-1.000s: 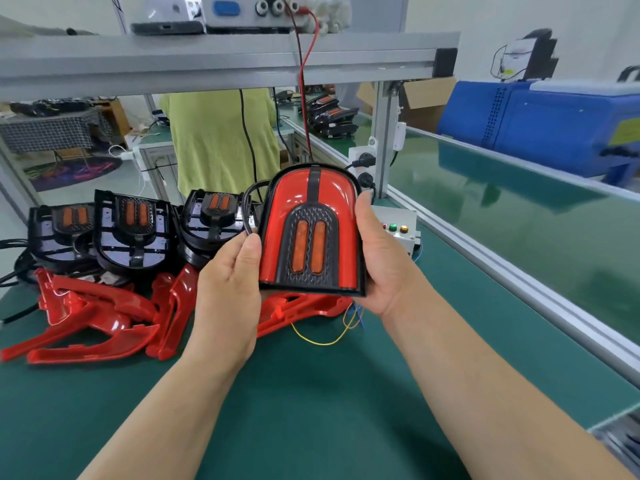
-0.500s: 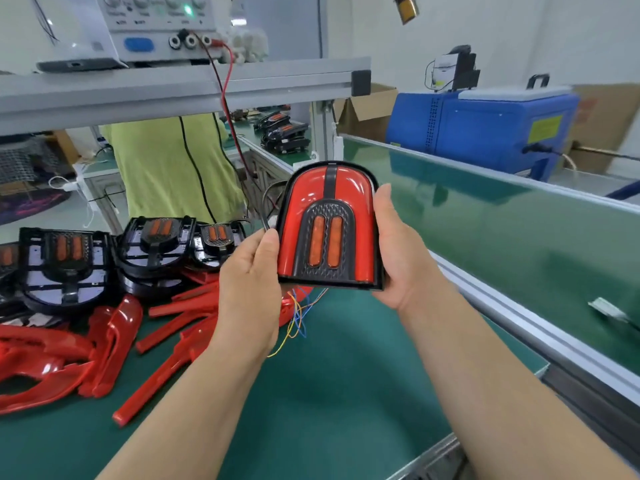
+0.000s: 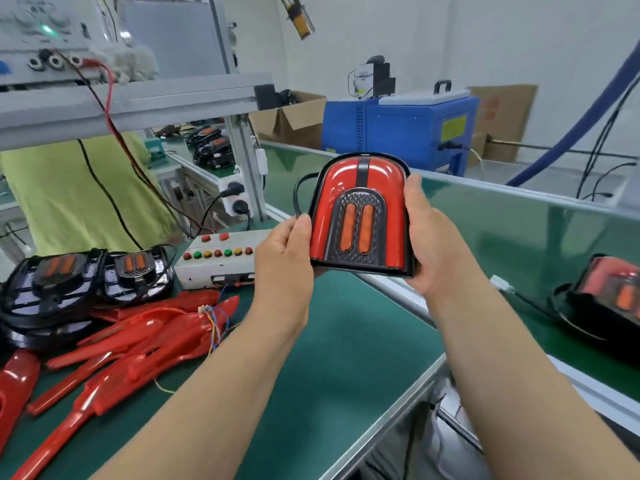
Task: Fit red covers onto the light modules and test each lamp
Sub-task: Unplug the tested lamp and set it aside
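I hold an assembled lamp, red cover on a black module with two orange strips, upright above the green mat. My left hand grips its left edge and my right hand grips its right edge. A black cable loops from the lamp's upper left. Bare black light modules stand at the left. Loose red covers lie heaped in front of them. Another covered lamp rests on the conveyor belt at the right.
A white test box with coloured buttons sits behind my left hand, loose coloured wires before it. A power supply stands on the shelf above. The green conveyor runs along the right. A person in a yellow-green shirt stands behind.
My view has swung right and the lamp has moved right with both hands toward the conveyor. The test box and the lamp on the belt have come into view.
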`<state>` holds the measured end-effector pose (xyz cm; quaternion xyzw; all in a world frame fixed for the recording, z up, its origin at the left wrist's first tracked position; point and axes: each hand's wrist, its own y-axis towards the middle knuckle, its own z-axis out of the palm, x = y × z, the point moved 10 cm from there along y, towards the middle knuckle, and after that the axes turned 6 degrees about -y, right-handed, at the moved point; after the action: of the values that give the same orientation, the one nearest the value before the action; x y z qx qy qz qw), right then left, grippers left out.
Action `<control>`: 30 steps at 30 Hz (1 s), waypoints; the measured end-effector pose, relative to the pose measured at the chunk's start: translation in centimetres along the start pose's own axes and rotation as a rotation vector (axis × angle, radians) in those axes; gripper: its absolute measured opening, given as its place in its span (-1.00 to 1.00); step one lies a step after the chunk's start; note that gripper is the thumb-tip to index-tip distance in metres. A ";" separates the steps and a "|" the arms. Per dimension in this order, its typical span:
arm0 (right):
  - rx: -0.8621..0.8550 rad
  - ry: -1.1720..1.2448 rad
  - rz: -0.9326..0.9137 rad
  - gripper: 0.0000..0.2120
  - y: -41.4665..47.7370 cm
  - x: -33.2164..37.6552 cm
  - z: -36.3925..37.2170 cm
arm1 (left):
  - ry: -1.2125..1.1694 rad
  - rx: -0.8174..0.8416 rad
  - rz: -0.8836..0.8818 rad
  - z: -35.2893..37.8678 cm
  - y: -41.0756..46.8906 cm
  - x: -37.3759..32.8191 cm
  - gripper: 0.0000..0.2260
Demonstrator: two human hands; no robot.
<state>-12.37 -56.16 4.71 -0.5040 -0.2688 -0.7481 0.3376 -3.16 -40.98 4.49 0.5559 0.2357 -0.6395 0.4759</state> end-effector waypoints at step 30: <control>-0.629 -0.038 -0.136 -0.54 -10.2 8.4 -29.6 | 0.080 0.487 -0.172 28.0 -8.7 7.9 -0.69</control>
<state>-39.51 -73.73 1.66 -0.5783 -0.0638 -0.8059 0.1095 -23.77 -63.17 2.75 0.6568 0.1397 -0.6930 0.2623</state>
